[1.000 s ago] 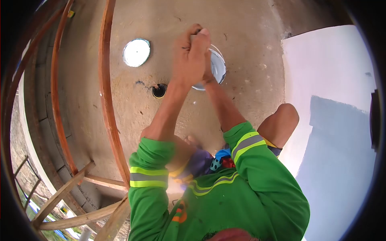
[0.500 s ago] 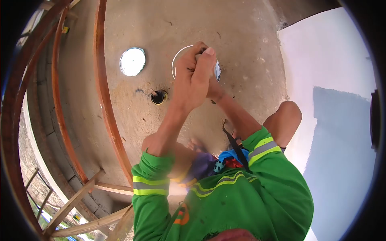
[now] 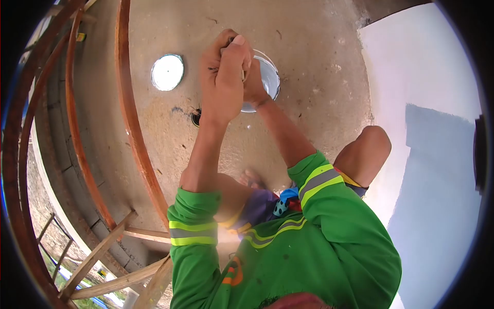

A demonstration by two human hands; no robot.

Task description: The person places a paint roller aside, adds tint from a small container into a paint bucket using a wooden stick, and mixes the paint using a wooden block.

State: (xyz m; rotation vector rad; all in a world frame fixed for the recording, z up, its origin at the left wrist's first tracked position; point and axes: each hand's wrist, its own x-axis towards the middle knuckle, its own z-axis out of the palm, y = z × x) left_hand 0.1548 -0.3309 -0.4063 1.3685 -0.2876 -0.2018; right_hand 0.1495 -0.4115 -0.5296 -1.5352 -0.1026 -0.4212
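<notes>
My left hand (image 3: 225,77) is closed, its thumb folded over the top of a thin stick (image 3: 243,75) that is almost wholly hidden. Just to the right and lower, my right hand (image 3: 253,85) wraps round what looks like the same stick; its fingers are mostly out of sight. Both hands are above the left side of an open bucket (image 3: 278,81) with pale blue-grey paint inside. Whether the stick's lower end is in the paint cannot be seen. Left of the hands, a round white lid (image 3: 168,72) lies on the floor.
A small dark can (image 3: 195,119) with a yellowish rim stands partly behind my left wrist. Reddish-brown bars (image 3: 131,113) and wooden braces (image 3: 98,252) line the left. On the right is a white wall (image 3: 381,62) with a blue-grey painted area (image 3: 437,170).
Both closed hands have shifted left and farther from my body, uncovering more of the bucket's inside. My left wrist now partly covers the small can. The view has shifted slightly.
</notes>
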